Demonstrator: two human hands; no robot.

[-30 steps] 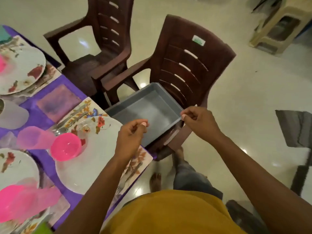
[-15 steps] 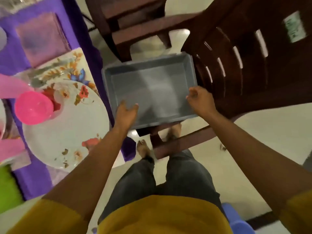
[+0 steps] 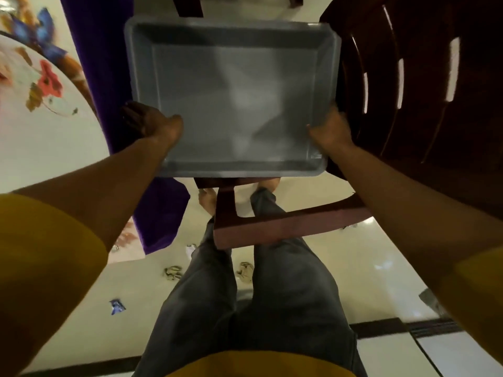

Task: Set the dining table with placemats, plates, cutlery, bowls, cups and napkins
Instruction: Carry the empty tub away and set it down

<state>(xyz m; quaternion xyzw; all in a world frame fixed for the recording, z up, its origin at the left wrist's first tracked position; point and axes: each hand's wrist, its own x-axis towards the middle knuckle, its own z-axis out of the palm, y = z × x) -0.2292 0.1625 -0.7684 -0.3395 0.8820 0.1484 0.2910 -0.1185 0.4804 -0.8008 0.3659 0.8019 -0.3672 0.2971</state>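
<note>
**Grey tray gripped at both sides**

A grey tray [image 3: 234, 96] is seen at the 12 o'clock part of the view, above a dark brown chair [image 3: 408, 85]. Its left edge is gripped by the left hand [image 3: 152, 123], thumb laid over the rim and fingers curled below. Its right edge is gripped by the right hand [image 3: 330, 129], fingers wrapped round the wall. Both forearms are stretched forward from 7 and 4 o'clock. A floral plate [image 3: 40, 112] is seen at 9 o'clock on the purple-clothed table [image 3: 109, 66].
</note>
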